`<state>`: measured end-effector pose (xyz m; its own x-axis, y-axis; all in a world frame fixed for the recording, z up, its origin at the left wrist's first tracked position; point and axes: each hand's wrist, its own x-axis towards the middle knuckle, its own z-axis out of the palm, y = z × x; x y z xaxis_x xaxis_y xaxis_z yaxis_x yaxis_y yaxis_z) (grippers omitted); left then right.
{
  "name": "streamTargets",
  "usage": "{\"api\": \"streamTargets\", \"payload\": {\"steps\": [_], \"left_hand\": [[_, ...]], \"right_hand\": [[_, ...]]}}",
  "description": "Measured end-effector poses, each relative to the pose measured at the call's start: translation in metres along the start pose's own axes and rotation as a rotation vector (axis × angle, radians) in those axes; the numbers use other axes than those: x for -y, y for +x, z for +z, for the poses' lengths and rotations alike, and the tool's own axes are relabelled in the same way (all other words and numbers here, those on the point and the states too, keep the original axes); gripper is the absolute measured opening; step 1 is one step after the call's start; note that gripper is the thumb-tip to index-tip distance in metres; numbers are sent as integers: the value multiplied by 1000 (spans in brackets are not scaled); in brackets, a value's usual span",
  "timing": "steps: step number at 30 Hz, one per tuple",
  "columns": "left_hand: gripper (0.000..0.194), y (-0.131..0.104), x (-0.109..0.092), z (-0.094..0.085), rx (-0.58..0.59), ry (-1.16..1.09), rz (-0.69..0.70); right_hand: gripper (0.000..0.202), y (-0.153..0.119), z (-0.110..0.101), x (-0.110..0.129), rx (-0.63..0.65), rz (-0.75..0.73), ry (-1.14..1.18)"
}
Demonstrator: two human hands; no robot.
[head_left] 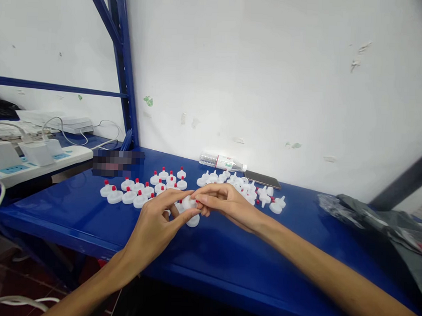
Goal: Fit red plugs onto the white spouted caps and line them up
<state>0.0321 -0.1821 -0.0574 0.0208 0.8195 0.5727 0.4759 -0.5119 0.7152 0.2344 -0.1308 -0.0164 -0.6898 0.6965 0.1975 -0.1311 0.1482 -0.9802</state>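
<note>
Between the thumb and fingers of my left hand [161,216] is a white nozzle cap [188,202], held tilted over the blue table. My right hand [223,200] pinches a small red tip [197,201] at the nozzle end of that cap. Just below my fingers another white cap [193,221] rests on the table. To the left stand several white nozzle caps with red tips [128,196], mostly upright. Behind and right of my right hand lies a pile of white nozzle caps [233,178] without red tips. A few loose red tips [257,202] show beside that pile.
A clear plastic bottle [223,162] lies by the wall, with a dark flat phone-like slab [262,179] next to it. Grey and clear plastic bags [372,225] sit at the right. On the left are a white power strip [71,155] with plugged-in chargers and a blue metal post [129,70].
</note>
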Motion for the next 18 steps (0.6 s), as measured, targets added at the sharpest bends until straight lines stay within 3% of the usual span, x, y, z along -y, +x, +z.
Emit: {"api": "streamTargets", "payload": {"steps": [10, 18], "left_hand": [[35, 3, -9, -2, 32, -33, -56], [35, 2, -7, -1, 27, -34, -75]], "right_hand": [[24, 0, 4, 1, -42, 65, 144], [26, 0, 0, -1, -36, 55, 60]]}}
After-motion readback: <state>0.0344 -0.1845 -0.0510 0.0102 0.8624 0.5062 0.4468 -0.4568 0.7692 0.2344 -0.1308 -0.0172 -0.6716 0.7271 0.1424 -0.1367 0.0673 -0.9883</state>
